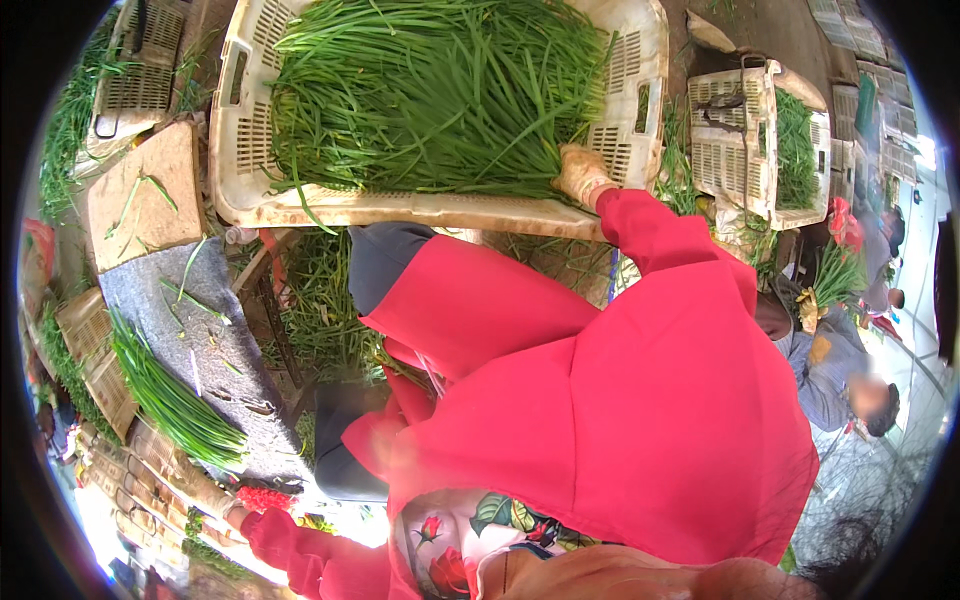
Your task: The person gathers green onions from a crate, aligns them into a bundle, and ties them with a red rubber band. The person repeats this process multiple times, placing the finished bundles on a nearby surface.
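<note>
A large white plastic crate [412, 212] lies before me, heaped with long green stalks like garlic chives [442, 97]. My right hand [583, 172], in a dirt-stained pale glove, is at the near right corner of the heap. Its fingers curl around stalk ends, partly hidden by the greens. To my left, a bundle of the same stalks [176, 397] rests on a board covered with grey felt [217, 352]. Beyond that board's near end is my left hand [202, 487], blurred and also pale-gloved, close to the bundle's pale ends. Its fingers cannot be made out.
Loose stalks cover the ground under the board [319, 322]. Another slatted crate of greens [731, 150] stands at the right, with more crates [142, 67] at the left. A person [832, 360] at the right holds a bunch of stalks [832, 277].
</note>
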Demonstrator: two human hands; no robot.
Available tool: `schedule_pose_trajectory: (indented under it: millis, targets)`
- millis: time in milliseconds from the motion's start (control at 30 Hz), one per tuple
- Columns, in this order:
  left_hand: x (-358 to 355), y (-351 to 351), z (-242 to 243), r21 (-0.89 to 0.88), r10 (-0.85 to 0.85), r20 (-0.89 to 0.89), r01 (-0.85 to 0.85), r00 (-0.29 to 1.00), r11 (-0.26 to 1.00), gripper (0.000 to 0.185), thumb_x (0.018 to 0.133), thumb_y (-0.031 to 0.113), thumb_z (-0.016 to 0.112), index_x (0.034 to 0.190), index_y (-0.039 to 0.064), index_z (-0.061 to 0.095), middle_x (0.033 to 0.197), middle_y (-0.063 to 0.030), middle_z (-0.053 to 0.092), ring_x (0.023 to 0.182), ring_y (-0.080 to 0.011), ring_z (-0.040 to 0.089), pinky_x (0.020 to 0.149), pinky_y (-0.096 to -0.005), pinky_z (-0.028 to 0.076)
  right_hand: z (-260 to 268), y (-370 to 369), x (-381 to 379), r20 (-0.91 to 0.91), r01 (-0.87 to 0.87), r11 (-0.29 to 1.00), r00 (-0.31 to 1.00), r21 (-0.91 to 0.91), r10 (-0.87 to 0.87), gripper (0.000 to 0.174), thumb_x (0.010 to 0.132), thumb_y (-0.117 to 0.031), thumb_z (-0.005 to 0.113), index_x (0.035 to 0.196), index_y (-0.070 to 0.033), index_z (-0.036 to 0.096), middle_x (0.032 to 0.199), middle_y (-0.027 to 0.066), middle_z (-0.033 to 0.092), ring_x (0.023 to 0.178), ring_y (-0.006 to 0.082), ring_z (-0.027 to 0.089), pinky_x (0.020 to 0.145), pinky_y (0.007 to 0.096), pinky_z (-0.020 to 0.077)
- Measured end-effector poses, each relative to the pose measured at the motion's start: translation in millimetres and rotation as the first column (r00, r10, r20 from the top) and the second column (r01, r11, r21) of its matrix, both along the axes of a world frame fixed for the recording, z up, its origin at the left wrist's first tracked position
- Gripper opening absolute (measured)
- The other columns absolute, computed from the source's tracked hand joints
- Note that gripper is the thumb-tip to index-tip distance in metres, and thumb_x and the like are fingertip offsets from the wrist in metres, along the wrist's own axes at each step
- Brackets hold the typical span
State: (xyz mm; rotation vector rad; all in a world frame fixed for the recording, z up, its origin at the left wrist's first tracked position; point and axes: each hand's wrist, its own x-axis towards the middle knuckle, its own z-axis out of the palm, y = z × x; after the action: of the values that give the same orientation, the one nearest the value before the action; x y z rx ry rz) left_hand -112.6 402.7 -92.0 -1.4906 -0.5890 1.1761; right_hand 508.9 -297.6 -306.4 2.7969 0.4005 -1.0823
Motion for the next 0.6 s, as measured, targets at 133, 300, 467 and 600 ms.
schedule_pose_trajectory:
  millis: [133, 300, 467, 600]
  targets:
    - [5, -22, 2, 0.078, 0.061, -0.020, -0.059, 0.998, 0.995, 0.072, 0.101, 0.016, 0.039, 0.161, 0.026, 0.000, 0.168, 0.0036, -0.001, 0.149, -0.0192, 0.027, 0.124, -0.0383, 0.022, 9, -4, -9, 0.034, -0.333, 0.943, 0.942, -0.016, 0.333, 0.053, 0.077, -0.029, 0.078, 0.121, -0.003, 0.062, 0.124, 0.0187, 0.062, 0.115, 0.0352, 0.061, 0.102, 0.0429, 0.0460]
    - [52, -68, 17, -0.296, 0.303, 0.952, -0.134, 0.032, 0.946, 0.056, 0.102, 0.021, 0.051, 0.153, 0.005, 0.032, 0.154, -0.0151, 0.039, 0.136, -0.0297, 0.048, 0.113, -0.0376, 0.040, -6, -6, -2, -0.040, -0.288, 0.957, 0.957, -0.028, 0.287, 0.085, 0.077, -0.030, 0.081, 0.147, -0.001, 0.041, 0.158, 0.0221, 0.031, 0.138, 0.0342, 0.044, 0.112, 0.0406, 0.0395]
    - [63, -82, 31, -0.442, 0.435, 0.892, -0.037, -0.125, 0.896, 0.051, 0.104, 0.017, 0.044, 0.152, 0.004, 0.035, 0.151, -0.0182, 0.046, 0.137, -0.0314, 0.047, 0.116, -0.0401, 0.037, -20, -10, 16, -0.174, -0.031, 0.998, 0.984, 0.062, 0.041, 0.108, 0.075, -0.030, 0.086, 0.155, 0.003, 0.022, 0.155, 0.0250, 0.035, 0.140, 0.0336, 0.043, 0.115, 0.0341, 0.0384]
    - [50, -78, 34, -0.384, 0.266, 0.784, 0.102, 0.561, 0.918, 0.050, 0.104, 0.013, 0.036, 0.154, 0.004, 0.031, 0.155, -0.0179, 0.039, 0.143, -0.0297, 0.040, 0.123, -0.0414, 0.025, -3, -3, 61, -0.398, -0.103, 0.994, 0.913, -0.027, 0.084, 0.097, 0.072, -0.039, 0.086, 0.144, 0.007, 0.041, 0.135, 0.0241, 0.059, 0.121, 0.0316, 0.060, 0.099, 0.0373, 0.0515]
